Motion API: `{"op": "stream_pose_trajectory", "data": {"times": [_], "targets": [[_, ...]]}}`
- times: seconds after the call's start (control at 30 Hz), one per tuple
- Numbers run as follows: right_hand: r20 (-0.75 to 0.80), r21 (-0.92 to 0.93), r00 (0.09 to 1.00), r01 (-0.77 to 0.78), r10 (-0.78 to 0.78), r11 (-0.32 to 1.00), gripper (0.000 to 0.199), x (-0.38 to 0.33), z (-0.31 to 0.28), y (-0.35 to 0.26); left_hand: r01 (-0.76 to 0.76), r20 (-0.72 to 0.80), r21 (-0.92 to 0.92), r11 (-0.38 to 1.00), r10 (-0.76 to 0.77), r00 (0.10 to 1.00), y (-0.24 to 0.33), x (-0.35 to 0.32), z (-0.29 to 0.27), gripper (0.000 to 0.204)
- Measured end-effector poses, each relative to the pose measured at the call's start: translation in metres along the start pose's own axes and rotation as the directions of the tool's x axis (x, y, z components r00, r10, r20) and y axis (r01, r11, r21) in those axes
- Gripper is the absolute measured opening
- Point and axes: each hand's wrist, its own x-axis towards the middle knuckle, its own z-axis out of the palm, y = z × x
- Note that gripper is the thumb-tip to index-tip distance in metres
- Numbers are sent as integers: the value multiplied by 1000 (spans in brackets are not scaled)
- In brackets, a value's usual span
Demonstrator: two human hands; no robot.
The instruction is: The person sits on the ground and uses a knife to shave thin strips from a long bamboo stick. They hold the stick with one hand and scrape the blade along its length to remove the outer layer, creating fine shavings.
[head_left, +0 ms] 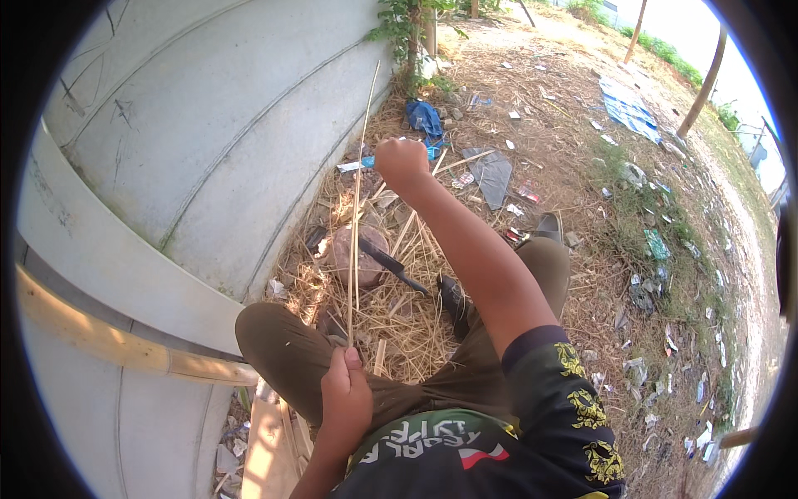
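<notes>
My left hand (345, 391) rests by my left knee, shut on the lower end of a long thin bamboo strip (357, 200). The strip rises almost straight up along the grey concrete wall (208, 141). My right hand (401, 162) is stretched far forward in a closed fist, a little to the right of the strip and apart from it. Whether the fist holds anything I cannot tell. Between my knees a dark-handled knife (392, 266) lies across a round brownish block (359, 254) on a bed of dry straw and bamboo slivers (407, 320).
A curved concrete ledge with a pale bamboo pole (108, 341) runs on the left. Blue cloth (424, 118), a grey sheet (492, 176), a blue tarp (628, 108) and scattered litter lie on the dry ground ahead and to the right. Tree trunks (702, 87) stand at the far right.
</notes>
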Motion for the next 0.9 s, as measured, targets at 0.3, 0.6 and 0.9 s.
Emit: {"op": "stream_pose_trajectory", "data": {"times": [0.3,0.6,0.9], "targets": [[47,21,910,-414,413,910,10,45,-17,41,29,104,58,998,-35,994,13,-27,16,36],[107,-314,836,-486,539,816,17,4,-18,189,-137,288,273,952,55,956,-38,-73,-47,39],[146,-208,561,-788,815,580,25,-94,-47,352,342,412,8,940,-314,855,-108,-106,-126,39]]}}
